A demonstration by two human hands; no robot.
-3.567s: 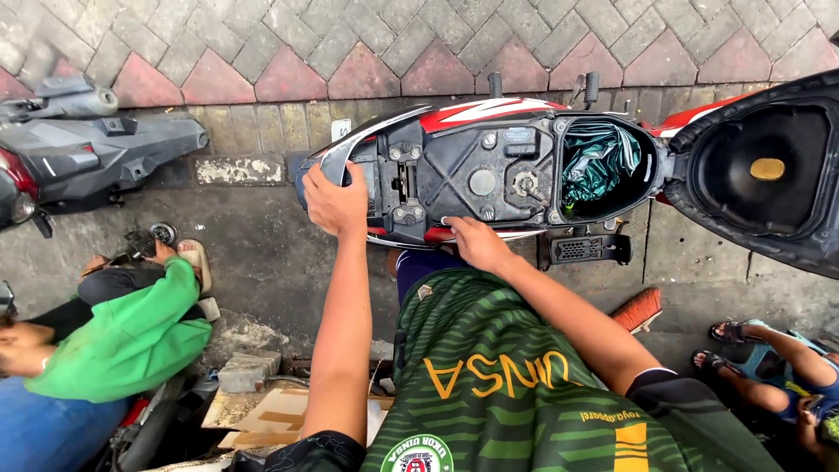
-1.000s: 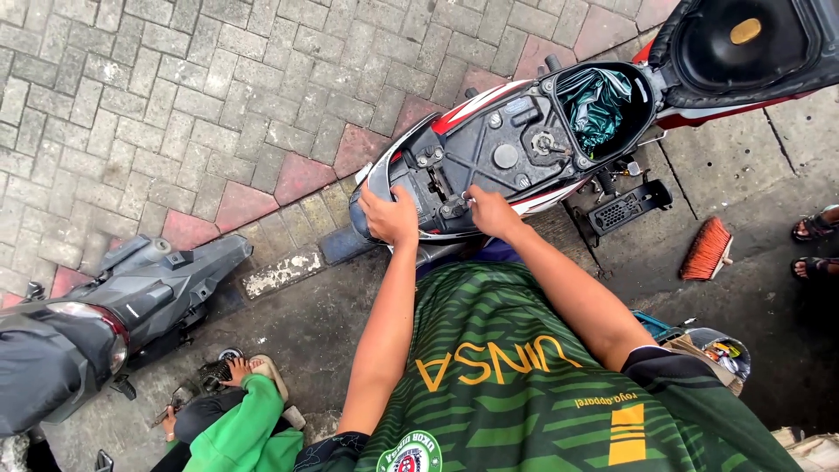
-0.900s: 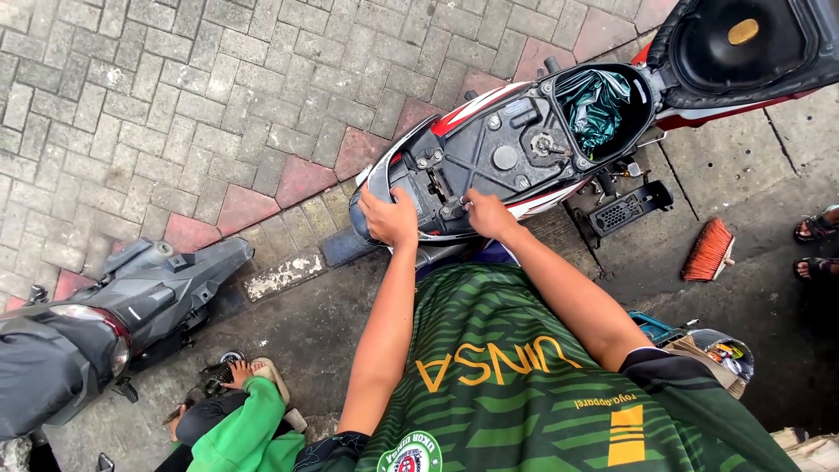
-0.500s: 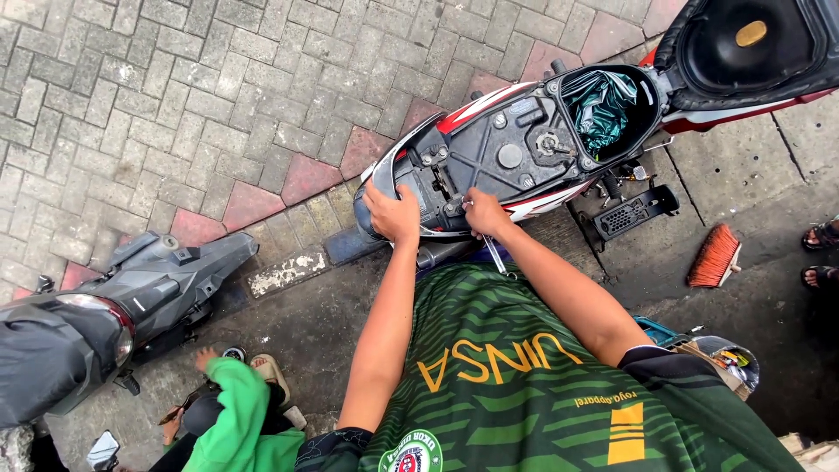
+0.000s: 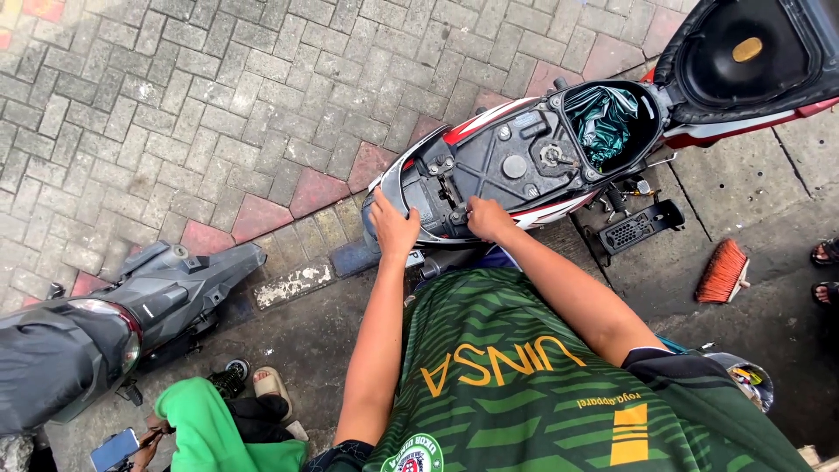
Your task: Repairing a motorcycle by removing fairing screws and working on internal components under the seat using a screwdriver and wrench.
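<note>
The left hand (image 5: 395, 229) lies spread and flat, fingers extended, on the rear end of the scooter's body panel (image 5: 398, 188), gripping nothing, just left of centre in the frame; the right hand (image 5: 486, 217) sits close beside it with fingers curled down onto the black inner frame tray (image 5: 489, 166), touching the plastic near a recess; whether it pinches a small part there I cannot tell.

Outward from the hands, the scooter (image 5: 524, 149) lies across the upper right of the frame with its seat (image 5: 743, 52) already hinged up and open; the under-seat bucket holds a crumpled green plastic bag (image 5: 607, 118); the black tray with its caps and fittings stands exposed, so the opening-up appears done, while the panel under the hands is still mounted, by my judgement; the work on it seems at an early stage.

Lower right of the scooter, a black grilled cover piece (image 5: 636, 229) lies on the pavement, and an orange brush (image 5: 724, 271) rests further right; at lower left stands a second, grey scooter (image 5: 105, 323), with a person in a green sleeve (image 5: 205, 428) crouched beneath it.
</note>
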